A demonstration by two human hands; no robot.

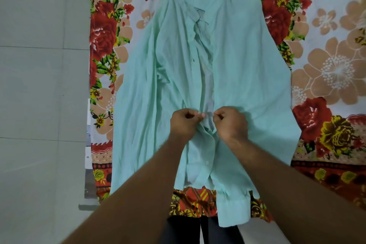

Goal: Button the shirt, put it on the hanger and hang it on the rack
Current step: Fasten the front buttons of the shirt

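Left hand [185, 123] and right hand [230, 123] each pinch shirt [243, 69] placket edges, nearly touching | risk: button slips the hole if cloth between them slackens

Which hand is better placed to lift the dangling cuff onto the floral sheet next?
Probably the right hand: the cuff hangs just beside its forearm, while the left hand pinches the shirt farther across.
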